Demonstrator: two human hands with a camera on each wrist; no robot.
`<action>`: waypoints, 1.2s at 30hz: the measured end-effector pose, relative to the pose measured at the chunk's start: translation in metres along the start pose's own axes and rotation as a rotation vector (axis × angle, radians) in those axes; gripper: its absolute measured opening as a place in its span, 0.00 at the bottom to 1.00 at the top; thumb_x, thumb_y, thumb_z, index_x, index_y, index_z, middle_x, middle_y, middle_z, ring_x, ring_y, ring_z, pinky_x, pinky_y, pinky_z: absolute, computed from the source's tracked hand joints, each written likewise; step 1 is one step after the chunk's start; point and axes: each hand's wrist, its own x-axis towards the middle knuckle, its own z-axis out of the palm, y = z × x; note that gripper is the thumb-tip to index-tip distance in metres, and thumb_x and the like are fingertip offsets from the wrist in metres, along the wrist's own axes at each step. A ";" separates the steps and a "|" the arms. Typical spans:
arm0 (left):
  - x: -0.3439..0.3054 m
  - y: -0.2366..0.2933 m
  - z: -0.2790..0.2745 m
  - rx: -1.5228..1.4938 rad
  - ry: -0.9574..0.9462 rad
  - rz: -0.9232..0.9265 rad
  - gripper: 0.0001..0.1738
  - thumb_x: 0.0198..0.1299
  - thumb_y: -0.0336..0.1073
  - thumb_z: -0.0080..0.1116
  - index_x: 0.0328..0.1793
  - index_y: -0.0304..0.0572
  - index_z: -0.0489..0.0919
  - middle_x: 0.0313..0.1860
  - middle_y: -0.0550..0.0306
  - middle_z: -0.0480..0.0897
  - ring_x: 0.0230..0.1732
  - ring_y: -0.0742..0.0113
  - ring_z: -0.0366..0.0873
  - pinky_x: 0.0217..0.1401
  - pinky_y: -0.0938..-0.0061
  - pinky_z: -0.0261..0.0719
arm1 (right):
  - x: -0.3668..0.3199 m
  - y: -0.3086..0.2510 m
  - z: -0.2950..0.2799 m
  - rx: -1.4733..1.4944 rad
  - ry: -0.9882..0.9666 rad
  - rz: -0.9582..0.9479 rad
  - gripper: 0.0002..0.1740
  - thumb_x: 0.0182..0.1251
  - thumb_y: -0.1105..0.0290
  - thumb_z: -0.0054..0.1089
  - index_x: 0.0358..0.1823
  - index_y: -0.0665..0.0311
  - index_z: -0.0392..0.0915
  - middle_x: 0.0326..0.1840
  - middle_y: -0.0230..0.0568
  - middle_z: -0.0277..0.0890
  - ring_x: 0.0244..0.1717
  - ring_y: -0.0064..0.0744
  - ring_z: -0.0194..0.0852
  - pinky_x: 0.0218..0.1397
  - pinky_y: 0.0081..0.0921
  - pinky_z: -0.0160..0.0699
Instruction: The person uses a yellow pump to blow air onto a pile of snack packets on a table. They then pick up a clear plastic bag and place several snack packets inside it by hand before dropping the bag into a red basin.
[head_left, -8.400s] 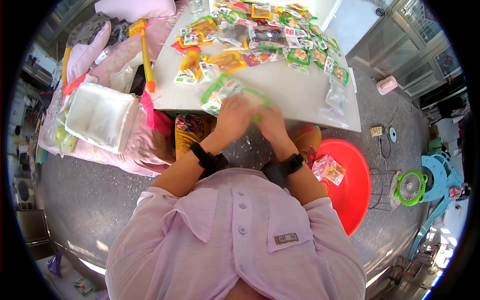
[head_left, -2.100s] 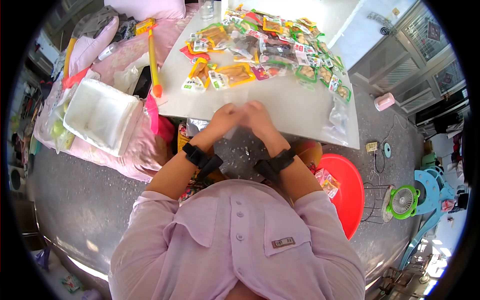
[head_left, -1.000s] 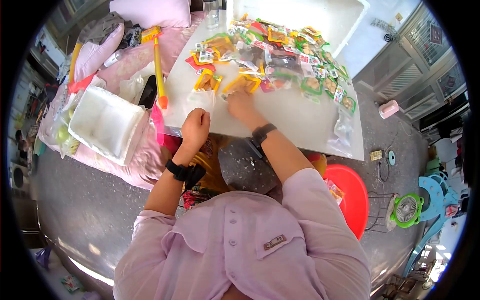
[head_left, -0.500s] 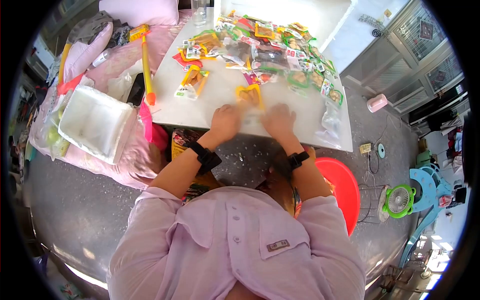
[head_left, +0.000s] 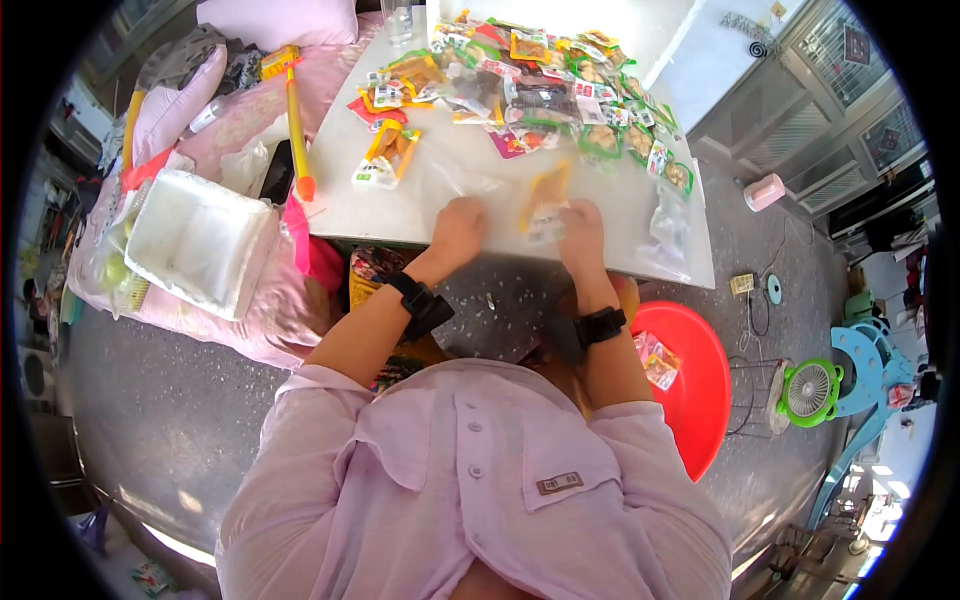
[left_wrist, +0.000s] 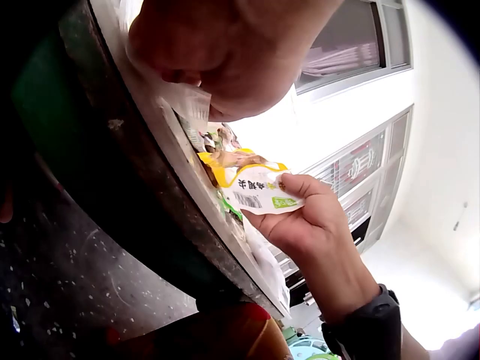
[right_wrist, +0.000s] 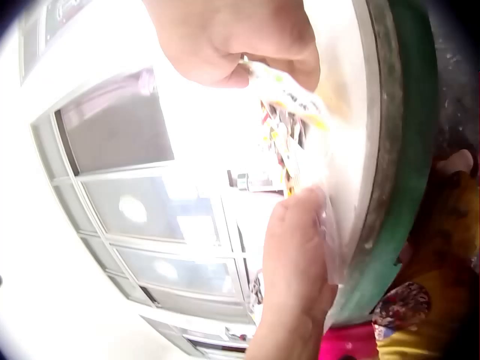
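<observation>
My right hand (head_left: 582, 238) pinches a yellow-edged snack packet (head_left: 545, 200) by its white printed end, close over the front of the table. In the left wrist view the packet (left_wrist: 251, 180) shows tan food behind its clear part, with the thumb on the label. My left hand (head_left: 458, 230) is at the table's front edge, fingers curled on a thin clear plastic bag (head_left: 470, 182). The right wrist view shows this clear bag (right_wrist: 330, 236) hanging beside the left hand (right_wrist: 296, 240). Another yellow-edged packet (head_left: 388, 155) lies on the table to the left.
A pile of snack packets (head_left: 540, 90) covers the back of the table (head_left: 340, 205). Clear plastic bags (head_left: 668, 235) lie at its right edge. A red basin (head_left: 690, 400) with packets stands on the floor at right; a white foam box (head_left: 200, 245) sits on the bed at left.
The right hand has reached to the yellow-edged packet, drawn it from near the pile and moved it right. The left hand has come back from the left. The earlier green-edged packet has left the hands.
</observation>
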 end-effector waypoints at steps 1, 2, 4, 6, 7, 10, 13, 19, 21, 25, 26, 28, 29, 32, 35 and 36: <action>0.001 0.002 0.002 -0.019 -0.011 -0.020 0.04 0.45 0.29 0.47 0.26 0.35 0.68 0.24 0.44 0.71 0.33 0.45 0.68 0.36 0.59 0.65 | -0.007 -0.008 -0.003 0.079 -0.018 0.033 0.05 0.52 0.80 0.47 0.31 0.66 0.66 0.29 0.36 0.68 0.28 0.24 0.68 0.31 0.19 0.67; 0.003 0.005 0.004 -0.039 -0.021 -0.040 0.04 0.45 0.29 0.47 0.26 0.35 0.68 0.24 0.43 0.71 0.33 0.45 0.68 0.36 0.59 0.65 | -0.011 -0.015 -0.011 0.156 -0.035 0.064 0.05 0.52 0.80 0.47 0.31 0.66 0.66 0.28 0.36 0.68 0.27 0.24 0.68 0.31 0.20 0.68; 0.007 0.008 0.010 -0.076 -0.042 -0.063 0.04 0.45 0.29 0.47 0.26 0.35 0.68 0.24 0.43 0.71 0.33 0.44 0.67 0.35 0.59 0.65 | -0.004 -0.008 -0.034 0.271 -0.137 0.131 0.05 0.52 0.81 0.46 0.30 0.65 0.65 0.27 0.35 0.68 0.27 0.24 0.68 0.32 0.21 0.68; 0.009 0.010 0.016 -0.109 -0.065 -0.075 0.05 0.45 0.29 0.46 0.26 0.34 0.68 0.24 0.42 0.70 0.32 0.44 0.67 0.34 0.60 0.65 | -0.015 -0.019 -0.036 0.256 -0.144 0.128 0.04 0.52 0.81 0.46 0.30 0.65 0.66 0.27 0.34 0.67 0.28 0.24 0.68 0.32 0.21 0.68; 0.009 0.012 0.019 -0.109 -0.042 -0.050 0.05 0.45 0.29 0.46 0.25 0.34 0.68 0.24 0.42 0.70 0.32 0.44 0.67 0.34 0.60 0.65 | -0.019 -0.023 -0.037 0.248 -0.147 0.127 0.04 0.52 0.81 0.46 0.30 0.65 0.66 0.27 0.34 0.67 0.28 0.24 0.68 0.32 0.21 0.68; 0.008 0.015 0.025 -0.113 0.006 -0.011 0.04 0.46 0.28 0.46 0.25 0.33 0.67 0.23 0.41 0.70 0.31 0.44 0.67 0.33 0.61 0.65 | -0.021 -0.020 -0.041 0.274 -0.164 0.201 0.04 0.53 0.81 0.46 0.30 0.65 0.66 0.27 0.34 0.67 0.29 0.25 0.68 0.33 0.21 0.68; 0.008 0.016 0.028 -0.138 -0.002 -0.037 0.03 0.46 0.27 0.45 0.25 0.34 0.67 0.23 0.42 0.69 0.30 0.45 0.67 0.32 0.62 0.65 | -0.020 -0.016 -0.041 0.248 -0.224 0.247 0.04 0.53 0.81 0.46 0.30 0.65 0.67 0.28 0.35 0.68 0.30 0.26 0.69 0.34 0.22 0.69; 0.004 0.020 0.021 -0.208 -0.055 -0.031 0.02 0.48 0.26 0.44 0.29 0.35 0.68 0.31 0.45 0.72 0.36 0.50 0.68 0.39 0.65 0.66 | -0.008 -0.008 -0.041 0.259 -0.296 0.431 0.03 0.53 0.80 0.47 0.30 0.65 0.67 0.28 0.35 0.68 0.31 0.27 0.70 0.34 0.24 0.71; 0.003 0.026 0.018 -0.199 -0.025 0.032 0.03 0.49 0.26 0.45 0.31 0.35 0.69 0.36 0.45 0.72 0.41 0.50 0.69 0.43 0.65 0.67 | -0.003 -0.002 -0.043 0.226 -0.353 0.433 0.04 0.52 0.80 0.47 0.30 0.66 0.68 0.28 0.36 0.68 0.31 0.27 0.69 0.33 0.23 0.71; 0.005 0.052 0.004 -0.150 -0.083 0.121 0.05 0.49 0.26 0.46 0.33 0.35 0.70 0.41 0.44 0.72 0.45 0.48 0.68 0.49 0.65 0.66 | 0.016 0.026 -0.036 0.117 -0.334 0.213 0.05 0.51 0.78 0.48 0.31 0.66 0.68 0.30 0.37 0.68 0.30 0.25 0.68 0.30 0.22 0.70; 0.006 0.062 -0.002 -0.136 -0.096 0.100 0.05 0.48 0.26 0.47 0.33 0.35 0.70 0.42 0.43 0.72 0.46 0.48 0.68 0.50 0.65 0.66 | 0.014 0.027 -0.029 0.091 -0.282 0.169 0.05 0.51 0.78 0.48 0.32 0.67 0.68 0.30 0.37 0.68 0.30 0.25 0.68 0.30 0.22 0.69; 0.008 0.065 -0.003 -0.096 -0.093 0.104 0.04 0.48 0.26 0.47 0.32 0.35 0.71 0.41 0.43 0.72 0.45 0.47 0.68 0.49 0.64 0.66 | 0.011 0.028 -0.015 0.040 -0.177 0.080 0.06 0.51 0.76 0.49 0.33 0.67 0.68 0.31 0.38 0.68 0.29 0.24 0.67 0.29 0.21 0.68; 0.007 0.060 0.000 -0.070 -0.077 0.127 0.04 0.48 0.26 0.47 0.31 0.35 0.70 0.39 0.43 0.72 0.44 0.47 0.68 0.48 0.63 0.66 | 0.010 0.032 -0.011 -0.101 -0.126 0.008 0.08 0.51 0.75 0.49 0.34 0.67 0.68 0.31 0.38 0.68 0.29 0.24 0.67 0.29 0.21 0.68; 0.007 0.050 0.010 -0.046 -0.019 0.183 0.07 0.49 0.30 0.45 0.26 0.33 0.71 0.31 0.43 0.71 0.37 0.47 0.68 0.40 0.60 0.66 | 0.010 0.036 -0.005 -0.371 -0.043 -0.054 0.11 0.52 0.73 0.50 0.38 0.68 0.67 0.32 0.39 0.68 0.29 0.24 0.67 0.28 0.21 0.68; 0.006 0.051 0.011 -0.050 -0.025 0.161 0.10 0.49 0.33 0.44 0.24 0.32 0.71 0.27 0.43 0.71 0.33 0.48 0.68 0.36 0.59 0.65 | -0.012 0.000 -0.002 -0.340 -0.080 0.206 0.14 0.52 0.72 0.50 0.41 0.69 0.67 0.32 0.40 0.69 0.28 0.24 0.67 0.26 0.19 0.68; 0.006 0.052 0.011 -0.053 -0.036 0.144 0.10 0.48 0.33 0.45 0.24 0.32 0.71 0.27 0.43 0.71 0.33 0.48 0.68 0.36 0.59 0.65 | -0.024 -0.016 -0.003 -0.329 -0.078 0.292 0.15 0.52 0.71 0.49 0.41 0.69 0.66 0.31 0.39 0.69 0.26 0.23 0.67 0.24 0.18 0.67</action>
